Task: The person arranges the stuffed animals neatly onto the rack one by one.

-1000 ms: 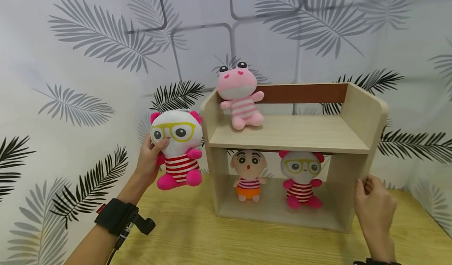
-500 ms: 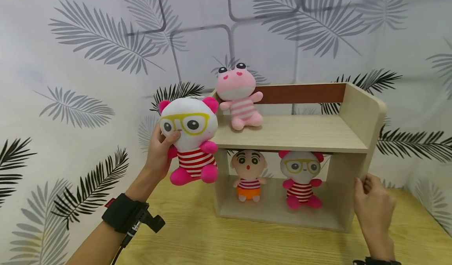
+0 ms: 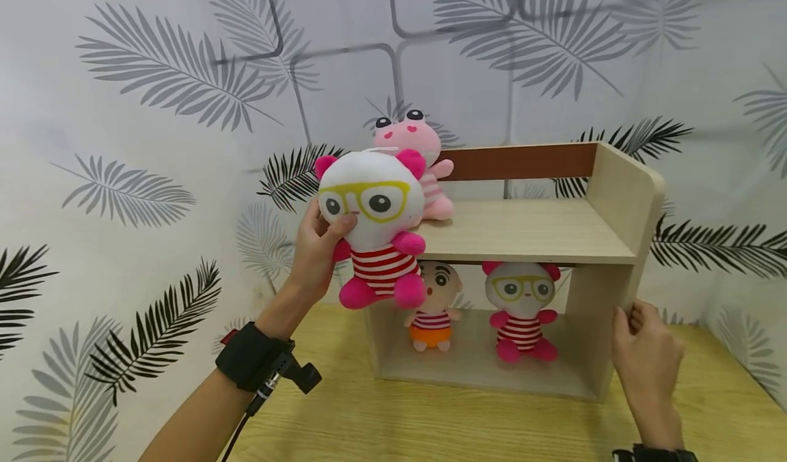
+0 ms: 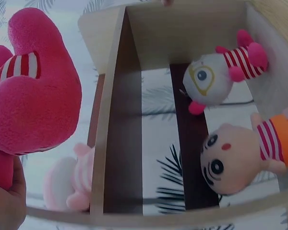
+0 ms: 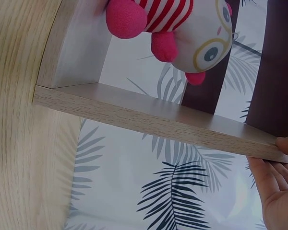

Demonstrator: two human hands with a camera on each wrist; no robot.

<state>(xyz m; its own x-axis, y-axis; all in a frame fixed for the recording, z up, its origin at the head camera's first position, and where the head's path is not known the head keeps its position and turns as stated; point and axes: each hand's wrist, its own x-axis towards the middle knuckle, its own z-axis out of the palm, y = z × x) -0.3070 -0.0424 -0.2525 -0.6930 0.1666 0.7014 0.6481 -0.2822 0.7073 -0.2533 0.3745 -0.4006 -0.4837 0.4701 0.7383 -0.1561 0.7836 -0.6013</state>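
My left hand (image 3: 316, 253) grips a panda plush (image 3: 378, 223) with yellow glasses and a red-striped body, thumb across its face. It is held in the air before the left end of a small wooden shelf (image 3: 522, 233). Behind it a pink frog-like plush (image 3: 435, 175) sits on the upper board, partly hidden. On the lower level sit a boy doll (image 3: 432, 318) in orange shorts and a second panda plush (image 3: 522, 311). At the shelf's right side panel, my right hand (image 3: 648, 366) holds the front edge, thumb inside and fingers outside in the right wrist view.
The shelf stands on a wood-grain table (image 3: 320, 407). A leaf-patterned cloth (image 3: 154, 141) hangs behind and to the sides. A brown strip (image 3: 516, 162) runs along the shelf's upper back. A cable (image 3: 236, 435) trails from the left wrist camera.
My left hand has carried the panda plush right and slightly up, from beside the shelf to in front of the frog-like plush and part of the boy doll. The right hand keeps its hold.
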